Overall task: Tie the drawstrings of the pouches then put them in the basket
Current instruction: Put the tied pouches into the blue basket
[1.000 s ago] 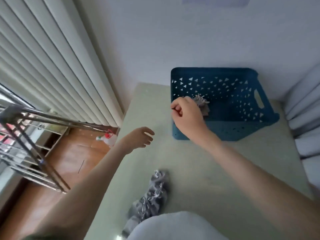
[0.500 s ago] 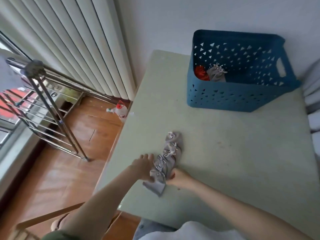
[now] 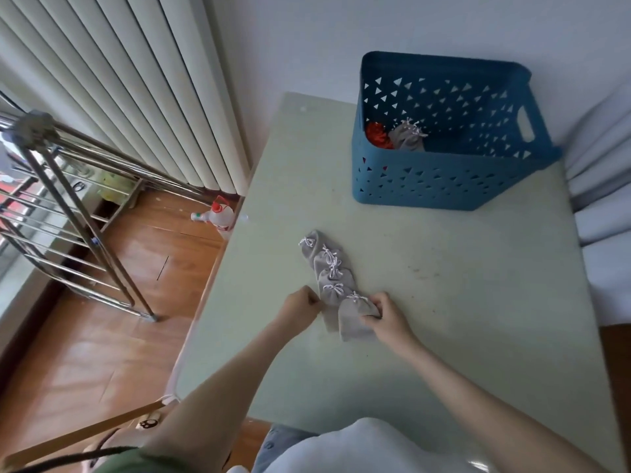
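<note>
Right hand (image 3: 387,319) gripping grey pouch (image 3: 353,324), white drawstring (image 3: 355,298), left hand (image 3: 300,307) alongside

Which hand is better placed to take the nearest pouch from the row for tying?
Right. The right hand grips the nearest pouch by its side, and the basket stands farther off on that side. The left hand is curled at the left edge of the pouch row; its hold is unclear.

Matt grey cloth pouches (image 3: 333,274), perforated blue plastic basket (image 3: 444,186), shiny metal rack (image 3: 68,199), glossy wood floor (image 3: 102,336)
</note>
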{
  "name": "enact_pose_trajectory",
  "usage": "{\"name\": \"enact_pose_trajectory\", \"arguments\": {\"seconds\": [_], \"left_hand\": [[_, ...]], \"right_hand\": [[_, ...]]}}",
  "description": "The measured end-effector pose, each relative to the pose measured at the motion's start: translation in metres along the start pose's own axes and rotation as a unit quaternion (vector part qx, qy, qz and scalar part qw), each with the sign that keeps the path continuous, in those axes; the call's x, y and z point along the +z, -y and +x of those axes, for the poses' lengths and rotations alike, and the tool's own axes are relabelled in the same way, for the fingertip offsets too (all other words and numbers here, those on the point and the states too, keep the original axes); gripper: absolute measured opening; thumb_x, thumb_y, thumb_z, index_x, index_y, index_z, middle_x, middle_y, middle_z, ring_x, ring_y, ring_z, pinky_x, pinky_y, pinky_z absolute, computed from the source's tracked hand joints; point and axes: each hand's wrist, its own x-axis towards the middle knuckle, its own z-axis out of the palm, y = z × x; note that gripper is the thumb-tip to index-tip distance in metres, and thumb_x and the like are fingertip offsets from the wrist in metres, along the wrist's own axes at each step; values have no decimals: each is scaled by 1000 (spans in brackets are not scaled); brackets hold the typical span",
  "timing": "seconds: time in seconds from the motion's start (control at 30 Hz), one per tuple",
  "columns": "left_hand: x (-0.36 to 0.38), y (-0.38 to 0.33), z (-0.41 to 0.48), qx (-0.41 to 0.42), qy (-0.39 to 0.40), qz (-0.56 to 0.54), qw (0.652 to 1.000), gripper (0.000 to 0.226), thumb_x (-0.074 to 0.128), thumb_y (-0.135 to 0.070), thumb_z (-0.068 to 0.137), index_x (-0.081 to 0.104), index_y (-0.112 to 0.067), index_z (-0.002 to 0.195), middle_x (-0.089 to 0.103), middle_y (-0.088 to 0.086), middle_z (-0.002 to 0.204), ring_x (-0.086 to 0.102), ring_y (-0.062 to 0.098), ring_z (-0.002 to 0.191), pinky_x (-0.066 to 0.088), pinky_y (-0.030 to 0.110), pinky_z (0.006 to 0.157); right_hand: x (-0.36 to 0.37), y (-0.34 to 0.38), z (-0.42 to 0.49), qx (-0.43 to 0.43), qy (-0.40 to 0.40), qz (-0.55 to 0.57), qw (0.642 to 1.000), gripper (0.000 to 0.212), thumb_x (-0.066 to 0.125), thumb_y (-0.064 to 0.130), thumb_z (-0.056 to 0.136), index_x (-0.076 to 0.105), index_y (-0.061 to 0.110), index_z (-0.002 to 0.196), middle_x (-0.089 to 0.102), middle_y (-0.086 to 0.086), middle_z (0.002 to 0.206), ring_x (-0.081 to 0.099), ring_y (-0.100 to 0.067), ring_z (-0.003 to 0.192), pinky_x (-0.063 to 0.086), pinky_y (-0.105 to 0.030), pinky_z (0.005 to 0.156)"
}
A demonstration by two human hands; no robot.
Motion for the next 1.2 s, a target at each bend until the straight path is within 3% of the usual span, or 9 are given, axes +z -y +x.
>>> {"name": "enact_pose_trajectory", "arguments": {"seconds": [0.17,0.27,0.43,0.63,0.73,0.8,0.87,1.03,1.2], "left_hand": [[7,-8,-1,-21,32,18,999,17,59,-23,88,56,-10,98,65,13,101,62,29,93,48,33,80],[12,-16,-3,-10,21,15,1000,7,51,-12,87,58,-13,90,67,17,101,62,32,98,44,29,74],[17,-18,-5,35,14,45,998,20,42,-1,85,60,-9,88,67,18,99,59,33,95,38,28,70],[14,-14,-3,59,25,13,998,7,55,-8,87,61,-13,87,62,5,90,54,20,85,38,25,75],[13,-15,4,3,29,-16,999,8,49,-8,90,48,-15,95,61,11,91,53,23,78,47,32,77],[12,-18,6,-74,34,-79,994,20,45,-3,92,37,-17,104,56,7,82,54,21,66,51,33,67],[7,-21,7,-96,44,-117,988,31,44,0,94,28,-21,108,50,2,75,51,15,61,46,25,58],[-4,-14,11,-56,142,-133,979,43,32,14,89,32,-16,120,44,7,71,40,14,57,35,16,47],[-7,-11,18,-76,86,-148,982,49,31,11,86,38,-13,129,51,5,73,46,15,60,38,21,54]], "right_hand": [[-8,3,-2,-39,94,25,995,27,66,-9,78,54,15,81,54,6,73,46,3,64,35,-19,62],[2,5,4,-45,97,0,994,31,69,-8,74,51,14,86,52,2,80,47,-5,72,35,-21,67],[18,0,14,-78,3,-90,993,65,70,0,73,38,2,129,34,-2,116,36,-13,108,28,-16,91],[11,-1,28,-62,-18,-143,988,18,67,2,70,61,-2,86,57,-18,91,53,-33,91,28,-26,67],[0,2,37,-66,10,-185,980,31,65,22,66,67,1,89,55,-17,97,51,-33,97,31,-28,74],[-5,7,44,-61,33,-198,978,33,68,23,73,67,5,100,52,-14,111,44,-31,108,31,-27,89],[-6,11,51,-71,41,-184,980,27,69,12,77,65,4,102,51,-12,113,43,-30,110,30,-25,91],[4,24,52,-26,45,-47,998,26,63,3,80,43,11,95,48,-3,87,44,-16,78,33,-15,58],[3,24,58,-5,72,68,995,39,57,-7,84,36,14,108,55,0,87,48,-7,74,38,-9,60]]}}
